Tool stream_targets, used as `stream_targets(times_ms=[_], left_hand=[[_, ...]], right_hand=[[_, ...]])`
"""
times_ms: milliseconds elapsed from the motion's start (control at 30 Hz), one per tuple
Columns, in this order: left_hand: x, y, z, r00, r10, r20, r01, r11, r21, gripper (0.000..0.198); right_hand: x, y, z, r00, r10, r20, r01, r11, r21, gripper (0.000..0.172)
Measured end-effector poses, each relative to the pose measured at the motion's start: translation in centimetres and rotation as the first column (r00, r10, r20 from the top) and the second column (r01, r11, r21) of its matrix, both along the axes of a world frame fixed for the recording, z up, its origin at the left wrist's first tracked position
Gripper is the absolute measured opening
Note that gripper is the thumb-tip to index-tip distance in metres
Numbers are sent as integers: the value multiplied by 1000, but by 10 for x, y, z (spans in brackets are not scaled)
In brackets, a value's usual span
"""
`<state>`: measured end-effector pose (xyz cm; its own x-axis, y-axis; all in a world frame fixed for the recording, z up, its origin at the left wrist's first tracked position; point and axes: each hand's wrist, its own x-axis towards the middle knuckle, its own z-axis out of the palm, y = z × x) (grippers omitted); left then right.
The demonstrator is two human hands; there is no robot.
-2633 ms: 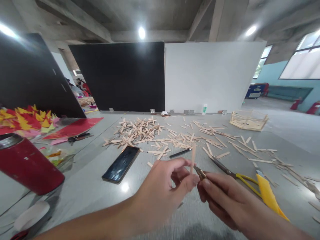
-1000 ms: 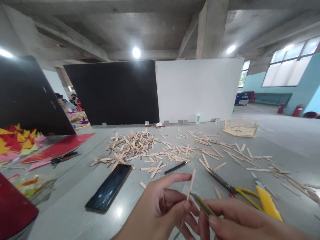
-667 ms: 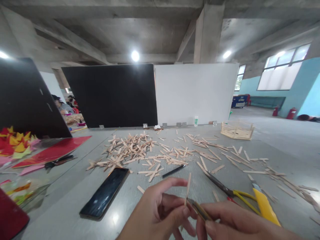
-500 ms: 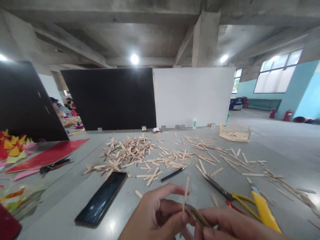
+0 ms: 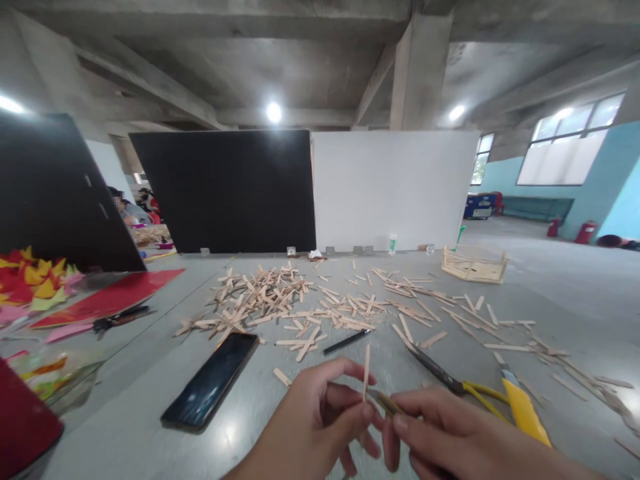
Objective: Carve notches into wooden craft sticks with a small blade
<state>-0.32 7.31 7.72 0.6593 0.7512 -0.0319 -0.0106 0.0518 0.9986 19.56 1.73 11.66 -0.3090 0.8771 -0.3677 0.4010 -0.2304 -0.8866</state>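
My left hand [image 5: 313, 427] pinches a thin wooden stick [image 5: 366, 373] upright between thumb and fingers, low in the middle of the view. My right hand [image 5: 450, 440] is closed on a small knife [image 5: 384, 402] whose dark and yellow tip points left and meets the stick's lower part. Both hands hover just above the grey floor [image 5: 150, 440].
A black phone [image 5: 213, 379] lies left of my hands, a black pen [image 5: 347, 341] beyond them. Yellow-handled scissors [image 5: 453, 383] and a yellow cutter [image 5: 523, 408] lie at right. Loose wooden sticks [image 5: 265, 303] litter the floor; a stick frame [image 5: 473, 264] stands at far right.
The camera tilted up and back; my hands sit lower in view. The stick stays pinched in my left hand, with the knife tip still against it.
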Motion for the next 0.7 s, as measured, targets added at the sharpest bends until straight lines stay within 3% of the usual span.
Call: stream_targets(times_ms=[67,200,400,600,700], left_hand=[[2,-1,0,1000,21,-8,-21,1000,-9,40],[6,2,-9,1000,1,18,0,999,-50,41],[14,5,-34,994,12,105,-3,996,-86,51],[23,-2,-61,996,32,82,-18,987,-161,65],[23,-1,-67,1000,21,12,-19,987,-158,68]], right_hand=[[1,1,1,996,8,92,-9,1000,17,42],[5,3,2,955,78,287,-111,989,100,45],[5,13,-6,925,118,361,-153,986,70,42],[4,18,-15,808,219,547,-311,947,80,43],[8,19,-17,751,230,619,-366,925,100,44]])
